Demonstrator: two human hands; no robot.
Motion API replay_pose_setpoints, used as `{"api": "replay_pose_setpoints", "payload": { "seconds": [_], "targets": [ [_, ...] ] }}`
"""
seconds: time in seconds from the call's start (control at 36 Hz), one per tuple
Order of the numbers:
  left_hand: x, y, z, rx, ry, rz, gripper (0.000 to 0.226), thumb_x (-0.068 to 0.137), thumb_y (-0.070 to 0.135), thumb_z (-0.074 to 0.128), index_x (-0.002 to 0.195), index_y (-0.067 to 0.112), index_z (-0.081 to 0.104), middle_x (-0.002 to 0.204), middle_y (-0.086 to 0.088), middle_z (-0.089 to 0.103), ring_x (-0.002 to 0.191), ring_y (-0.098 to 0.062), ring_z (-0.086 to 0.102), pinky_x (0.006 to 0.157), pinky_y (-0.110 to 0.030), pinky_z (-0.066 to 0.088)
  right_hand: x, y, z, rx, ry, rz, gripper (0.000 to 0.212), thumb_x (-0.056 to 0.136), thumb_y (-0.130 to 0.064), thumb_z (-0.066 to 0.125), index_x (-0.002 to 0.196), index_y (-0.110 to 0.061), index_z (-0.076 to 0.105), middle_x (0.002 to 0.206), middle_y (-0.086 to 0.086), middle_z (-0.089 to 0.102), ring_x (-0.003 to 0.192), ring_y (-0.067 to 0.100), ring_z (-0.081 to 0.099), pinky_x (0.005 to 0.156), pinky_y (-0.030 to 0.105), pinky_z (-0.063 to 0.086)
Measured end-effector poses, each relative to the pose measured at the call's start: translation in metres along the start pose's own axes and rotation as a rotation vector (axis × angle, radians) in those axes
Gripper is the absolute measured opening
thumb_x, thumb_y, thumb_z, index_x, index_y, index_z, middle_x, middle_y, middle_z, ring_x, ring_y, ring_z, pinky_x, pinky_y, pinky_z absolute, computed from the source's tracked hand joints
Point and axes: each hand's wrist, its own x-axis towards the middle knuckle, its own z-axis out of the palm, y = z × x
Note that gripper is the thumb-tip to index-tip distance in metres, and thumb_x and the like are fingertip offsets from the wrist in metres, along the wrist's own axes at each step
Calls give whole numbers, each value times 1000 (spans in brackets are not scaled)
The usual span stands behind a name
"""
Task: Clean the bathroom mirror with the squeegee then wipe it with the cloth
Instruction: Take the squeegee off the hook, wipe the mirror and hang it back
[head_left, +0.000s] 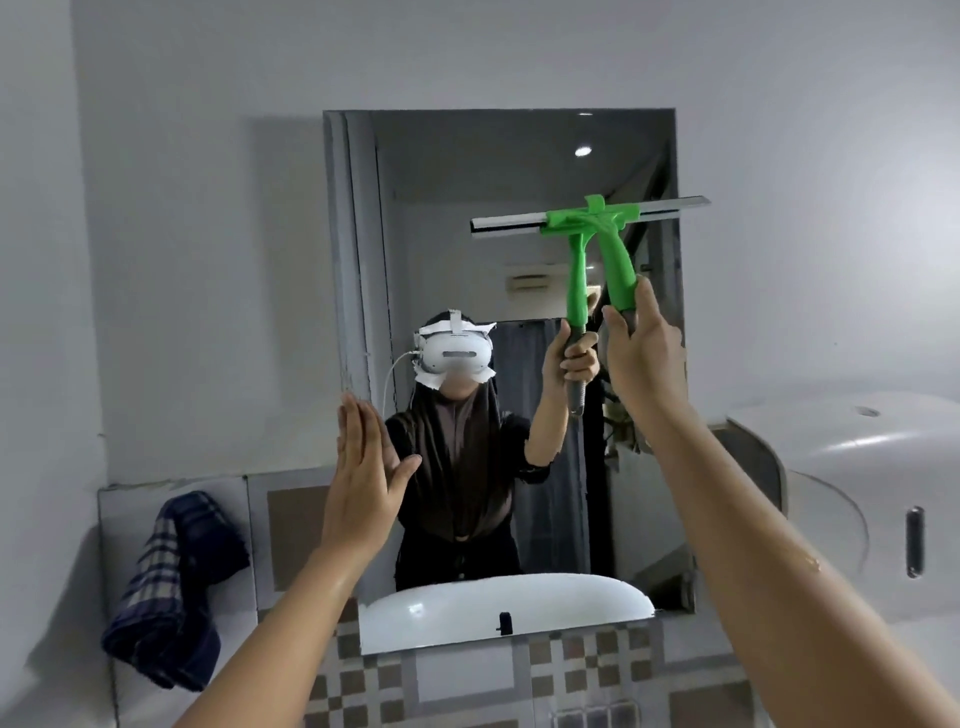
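Grey-walled bathroom; rectangular frameless wall mirror (498, 270) above checkered tiles, its glass reflecting a white basin. A blue-and-white plaid cloth (174, 587) hangs on the tiled ledge by the mirror's lower left corner. Left hand (363, 478) raised flat, fingers straight and together, empty, at the mirror's left edge. Right hand (641, 348) fist-wrapped around the green plastic squeegee (597, 228), handle upright, metal blade near-horizontal against the glass at the mirror's upper right, overhanging the right edge.

Single head view, close, facing mirror (467, 208) straight, slightly upward.
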Motion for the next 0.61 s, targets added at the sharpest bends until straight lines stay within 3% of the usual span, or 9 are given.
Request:
{"api": "replay_pose_setpoints", "payload": {
  "seconds": [0.06,0.17,0.22,0.28,0.33,0.61],
  "targets": [
    [0,1,-1,-6,-10,3,88,89,43,45,143,9,-15,153,-5,-22,140,-11,-21,117,-38,5,-4,-5,8,25,14,35,49,97,-31,39,143,-28,22,87,1,59,57,9,51,52,26,38],
    [0,1,-2,10,-21,-3,88,91,38,50,144,8,-14,153,-5,-24,141,-13,-21,117,-34,0,-17,-16,25,68,26,102,54,99,-31,37,146,-31,10,69,-11,46,52,-2,43,42,13,30],
    [0,1,-1,24,-29,-8,87,92,38,49,144,7,-13,152,-6,-25,140,-14,-22,116,-31,-3,-25,-22,37,103,41,145,55,99,-31,36,147,-32,8,71,-8,49,58,8,52,51,21,39],
    [1,1,-1,41,-36,-7,87,92,38,48,144,6,-13,152,-7,-26,141,-17,-22,116,-30,-6,-35,-28,51,132,45,172,57,98,-31,37,146,-34,7,85,4,57,77,23,59,68,39,49],
    [2,1,0,48,-42,-3,88,92,37,49,143,6,-15,151,-7,-26,141,-19,-22,115,-29,-8,-44,-33,63,140,53,184,58,97,-31,37,146,-34,6,90,10,59,85,31,61,77,48,51],
    [5,1,1,66,-43,8,89,93,31,51,135,5,-22,146,-11,-29,137,-23,-25,105,-16,-22,-75,-55,98,258,37,203,57,95,-33,38,144,-37,9,83,8,64,81,32,64,77,49,53]
  ]
}}
